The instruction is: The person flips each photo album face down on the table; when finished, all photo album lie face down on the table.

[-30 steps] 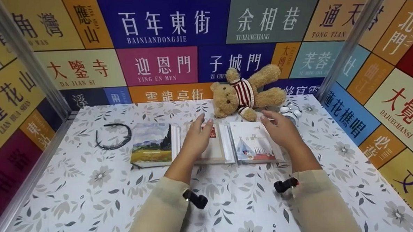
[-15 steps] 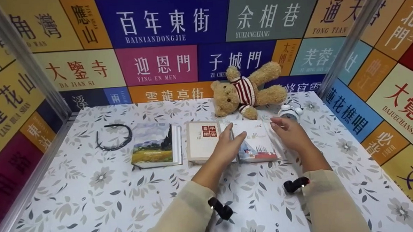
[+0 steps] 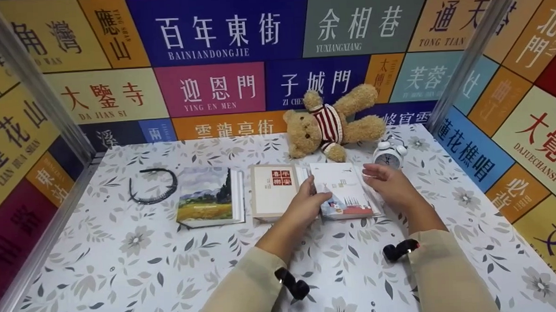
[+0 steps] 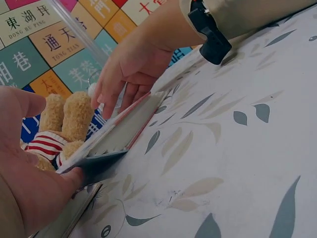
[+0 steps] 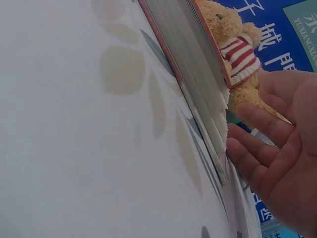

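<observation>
Across a leaf-patterned bench (image 3: 110, 280), head view: a white illustrated book (image 3: 342, 183) lies right of a beige book (image 3: 267, 201), between the left hand (image 3: 303, 202) and right hand (image 3: 393, 186). The left fingers appear extended at its left edge; the right fingers, loosely bent, grasp nothing. Left wrist view: the left thumb seems to touch the book's dark near corner. Right wrist view: the right fingers sit just beside the page edges. Even pressure from both sides would probably keep it square.
</observation>
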The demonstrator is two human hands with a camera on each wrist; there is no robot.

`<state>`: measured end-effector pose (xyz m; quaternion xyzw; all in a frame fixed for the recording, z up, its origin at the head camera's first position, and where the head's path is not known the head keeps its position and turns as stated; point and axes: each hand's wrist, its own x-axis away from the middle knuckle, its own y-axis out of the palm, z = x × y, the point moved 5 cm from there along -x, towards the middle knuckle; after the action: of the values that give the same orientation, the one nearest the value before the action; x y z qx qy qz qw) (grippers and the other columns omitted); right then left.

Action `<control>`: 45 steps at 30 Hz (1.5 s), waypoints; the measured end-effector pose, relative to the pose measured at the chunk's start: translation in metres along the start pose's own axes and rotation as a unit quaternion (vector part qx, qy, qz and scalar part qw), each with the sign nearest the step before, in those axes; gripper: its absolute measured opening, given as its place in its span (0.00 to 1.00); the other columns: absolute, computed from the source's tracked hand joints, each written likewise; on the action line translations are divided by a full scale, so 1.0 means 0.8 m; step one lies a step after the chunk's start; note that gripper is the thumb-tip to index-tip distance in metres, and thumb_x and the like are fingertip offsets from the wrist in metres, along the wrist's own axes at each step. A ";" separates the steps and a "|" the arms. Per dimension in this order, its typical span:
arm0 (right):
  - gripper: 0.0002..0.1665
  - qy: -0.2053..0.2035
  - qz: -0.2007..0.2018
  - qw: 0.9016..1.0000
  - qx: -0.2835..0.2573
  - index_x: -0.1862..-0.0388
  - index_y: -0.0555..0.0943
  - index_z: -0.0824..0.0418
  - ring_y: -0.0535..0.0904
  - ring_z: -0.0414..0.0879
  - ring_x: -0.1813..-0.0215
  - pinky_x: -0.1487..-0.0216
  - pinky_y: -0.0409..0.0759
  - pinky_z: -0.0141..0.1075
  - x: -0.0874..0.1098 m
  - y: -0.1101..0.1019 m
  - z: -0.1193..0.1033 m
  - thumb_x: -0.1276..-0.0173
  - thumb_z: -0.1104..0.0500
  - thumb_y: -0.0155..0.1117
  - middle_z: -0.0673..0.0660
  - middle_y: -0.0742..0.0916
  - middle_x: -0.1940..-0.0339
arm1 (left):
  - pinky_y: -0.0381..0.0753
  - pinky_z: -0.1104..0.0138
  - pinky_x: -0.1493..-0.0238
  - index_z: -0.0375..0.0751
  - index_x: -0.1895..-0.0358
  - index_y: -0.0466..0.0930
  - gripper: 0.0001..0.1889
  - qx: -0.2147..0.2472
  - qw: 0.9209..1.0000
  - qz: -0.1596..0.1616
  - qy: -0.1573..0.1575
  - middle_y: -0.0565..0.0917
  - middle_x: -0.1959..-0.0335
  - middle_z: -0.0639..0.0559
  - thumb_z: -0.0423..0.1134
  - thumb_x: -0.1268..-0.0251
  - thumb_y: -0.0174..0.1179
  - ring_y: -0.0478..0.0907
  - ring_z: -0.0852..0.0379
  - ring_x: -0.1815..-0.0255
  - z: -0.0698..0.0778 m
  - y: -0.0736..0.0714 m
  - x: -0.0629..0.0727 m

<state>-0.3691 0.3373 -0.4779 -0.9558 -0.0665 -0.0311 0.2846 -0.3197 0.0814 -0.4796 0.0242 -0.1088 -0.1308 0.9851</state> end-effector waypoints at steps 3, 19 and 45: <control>0.36 -0.008 -0.009 1.000 0.011 0.16 0.66 0.61 0.68 0.63 0.16 0.15 0.67 0.57 0.001 0.004 0.000 0.16 0.53 0.61 0.64 0.74 0.17 | 0.57 0.51 0.11 0.48 0.11 0.51 0.45 0.004 1.000 0.000 -0.004 0.57 0.12 0.38 0.44 0.26 0.63 0.53 0.42 0.10 -0.002 0.001 0.001; 0.38 0.013 -0.038 0.998 -0.039 0.17 0.68 0.57 0.61 0.61 0.12 0.11 0.58 0.54 0.003 0.033 -0.020 0.20 0.51 0.67 0.60 0.72 0.15 | 0.60 0.52 0.12 0.42 0.15 0.58 0.43 0.011 0.999 0.032 0.038 0.64 0.14 0.43 0.39 0.30 0.67 0.61 0.43 0.13 0.005 0.004 0.002; 0.45 -0.029 -0.095 0.995 -0.027 0.10 0.57 0.48 0.65 0.67 0.15 0.17 0.66 0.65 0.038 0.060 -0.113 0.17 0.34 0.55 0.69 0.68 0.15 | 0.81 0.55 0.30 0.56 0.18 0.67 0.33 0.089 0.992 -0.002 0.087 0.74 0.22 0.46 0.44 0.23 0.63 0.79 0.54 0.35 0.016 0.005 0.006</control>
<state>-0.3338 0.2511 -0.4250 -0.9532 -0.1642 -0.0318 0.2520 -0.3167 0.0833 -0.4660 0.1231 -0.0335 -0.1204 0.9845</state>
